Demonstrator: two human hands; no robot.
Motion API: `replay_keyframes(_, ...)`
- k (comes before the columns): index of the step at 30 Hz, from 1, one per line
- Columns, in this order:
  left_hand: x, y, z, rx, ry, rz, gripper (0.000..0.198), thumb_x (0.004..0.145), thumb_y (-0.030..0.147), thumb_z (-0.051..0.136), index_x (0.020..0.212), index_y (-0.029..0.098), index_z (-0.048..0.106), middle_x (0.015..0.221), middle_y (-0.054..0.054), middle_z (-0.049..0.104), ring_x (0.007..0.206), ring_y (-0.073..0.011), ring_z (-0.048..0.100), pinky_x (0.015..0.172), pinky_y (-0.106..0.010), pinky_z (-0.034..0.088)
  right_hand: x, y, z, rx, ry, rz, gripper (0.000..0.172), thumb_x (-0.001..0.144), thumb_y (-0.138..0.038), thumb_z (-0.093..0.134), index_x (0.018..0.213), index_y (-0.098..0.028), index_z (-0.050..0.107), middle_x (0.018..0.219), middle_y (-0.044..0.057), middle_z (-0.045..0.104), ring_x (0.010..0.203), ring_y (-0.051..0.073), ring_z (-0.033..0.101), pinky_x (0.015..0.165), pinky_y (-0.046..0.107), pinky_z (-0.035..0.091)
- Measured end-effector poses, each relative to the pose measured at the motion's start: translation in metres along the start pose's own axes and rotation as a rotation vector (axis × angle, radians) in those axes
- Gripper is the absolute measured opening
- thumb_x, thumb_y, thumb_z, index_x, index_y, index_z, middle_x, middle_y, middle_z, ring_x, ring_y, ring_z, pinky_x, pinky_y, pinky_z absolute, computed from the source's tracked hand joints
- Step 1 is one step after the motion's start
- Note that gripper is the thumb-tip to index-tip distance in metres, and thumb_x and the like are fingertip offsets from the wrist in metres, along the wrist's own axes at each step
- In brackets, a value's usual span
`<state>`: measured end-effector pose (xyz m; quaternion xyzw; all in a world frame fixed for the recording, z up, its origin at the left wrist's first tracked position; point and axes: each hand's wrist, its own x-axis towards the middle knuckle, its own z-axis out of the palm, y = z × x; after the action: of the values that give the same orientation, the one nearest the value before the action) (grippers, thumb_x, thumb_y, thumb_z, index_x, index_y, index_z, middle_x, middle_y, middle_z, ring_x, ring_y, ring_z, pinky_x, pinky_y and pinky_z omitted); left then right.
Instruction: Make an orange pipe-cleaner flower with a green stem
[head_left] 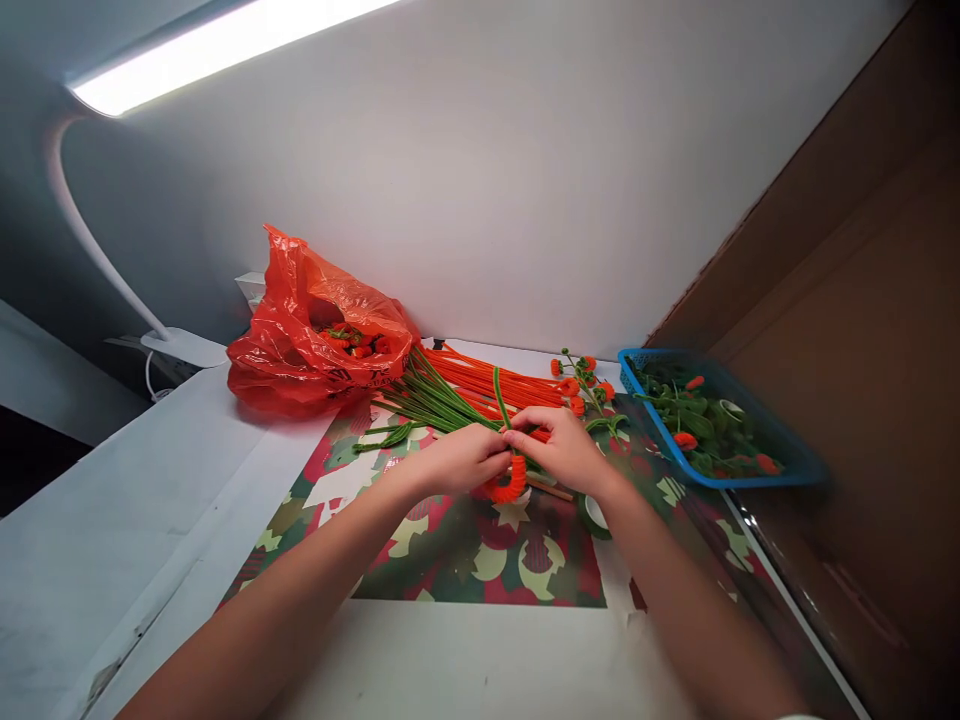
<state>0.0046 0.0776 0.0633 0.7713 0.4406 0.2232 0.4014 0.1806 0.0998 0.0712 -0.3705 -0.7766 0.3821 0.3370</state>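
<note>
My left hand [466,460] and my right hand [561,448] meet over the patterned mat, fingertips pinched together. Between them a green pipe cleaner [499,392] stands up, its lower end hidden by the fingers. Just beneath the fingertips hangs a curved orange pipe-cleaner coil [512,484]; how it joins the green stem is hidden. Both hands are closed at this spot, with the thumbs close together. Behind them lie a bundle of green pipe cleaners [442,395] and a spread of straight orange pipe cleaners [487,378].
At the back left sits a red plastic bag [300,350] with orange pieces inside. Finished-looking orange flowers [570,387] lie back right, beside a blue basket [667,440] of green and orange pieces. A lamp [187,347] is clipped at left. Cardboard [847,270] walls the right side.
</note>
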Motion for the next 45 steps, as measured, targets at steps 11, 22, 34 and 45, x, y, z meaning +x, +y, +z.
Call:
replay_keyframes(11, 0.012, -0.007, 0.002, -0.551, 0.471, -0.084, 0.048, 0.07, 0.04, 0.074, 0.109, 0.018, 0.056, 0.103, -0.007, 0.064, 0.075, -0.0153, 0.062, 0.055, -0.021, 0.045, 0.013, 0.017, 0.01, 0.549, 0.645, 0.321, 0.038, 0.055, -0.049, 0.08, 0.065, -0.017, 0.063, 0.052, -0.005, 0.054, 0.044, 0.008, 0.047, 0.046, 0.022, 0.042)
replay_keyframes(22, 0.011, -0.016, 0.0, -0.243, 0.346, -0.012, 0.031, 0.08, 0.037, 0.06, 0.1, 0.014, 0.07, 0.074, -0.001, 0.063, 0.055, -0.0098, 0.045, 0.049, -0.021, 0.037, 0.011, 0.026, 0.007, 0.296, 0.594, 0.193, 0.027, 0.068, -0.039, 0.073, 0.077, -0.014, 0.072, 0.077, 0.007, 0.073, 0.07, 0.018, 0.065, 0.069, 0.03, 0.053)
replay_keyframes(34, 0.01, -0.016, -0.007, -0.145, 0.376, 0.022, 0.03, 0.08, 0.038, 0.061, 0.097, 0.015, 0.07, 0.073, -0.001, 0.064, 0.058, -0.0118, 0.049, 0.053, -0.022, 0.04, 0.008, 0.02, -0.004, -0.065, 0.492, -0.057, 0.03, 0.086, -0.026, 0.057, 0.11, -0.016, 0.071, 0.084, 0.006, 0.072, 0.077, 0.019, 0.065, 0.075, 0.031, 0.052)
replay_keyframes(45, 0.013, -0.021, -0.007, -0.237, 0.521, 0.016, 0.028, 0.08, 0.039, 0.063, 0.094, 0.016, 0.067, 0.083, -0.003, 0.069, 0.067, -0.0138, 0.058, 0.059, -0.023, 0.046, 0.004, 0.023, -0.008, -0.64, 0.045, -0.082, 0.048, 0.088, -0.003, 0.041, 0.126, -0.022, 0.063, 0.085, 0.006, 0.057, 0.081, 0.018, 0.055, 0.078, 0.029, 0.045)
